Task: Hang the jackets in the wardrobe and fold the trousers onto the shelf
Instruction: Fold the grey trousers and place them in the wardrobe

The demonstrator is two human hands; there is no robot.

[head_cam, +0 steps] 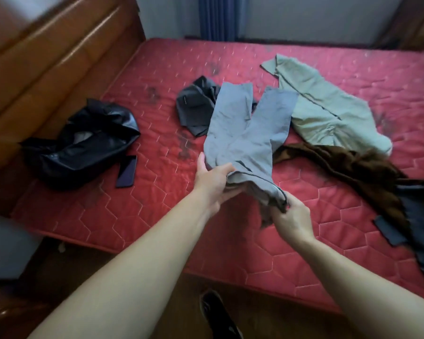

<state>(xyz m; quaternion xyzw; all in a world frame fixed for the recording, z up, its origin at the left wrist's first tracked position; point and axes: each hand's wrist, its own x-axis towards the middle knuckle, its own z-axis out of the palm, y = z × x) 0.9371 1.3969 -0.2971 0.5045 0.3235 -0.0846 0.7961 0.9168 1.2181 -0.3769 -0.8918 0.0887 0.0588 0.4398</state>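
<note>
Left hand (213, 182): fingers curled over one end of the waistband of the light grey cotton trousers (250, 133), gripping. Right hand (291, 216): closed on the other end of the waistband, bunched cloth in the fist. Waist lifted off the red quilted mattress (157, 204); both legs lie on it, splayed away from the person.

Step in hand, as I judge it: folding. Best to square the waistband, lay one leg on the other and smooth before doubling.

Around the trousers:
- Crumpled dark grey garment (196, 106), partly under the left leg.
- Pale green zip jacket (323, 104), touching the right leg.
- Brown furry coat (348, 172), just right of the waist; may snag.
- Glossy black leather jacket (83, 145), well left, with a dark flat phone (126, 171) beside it.

No wardrobe or shelf in view.
</note>
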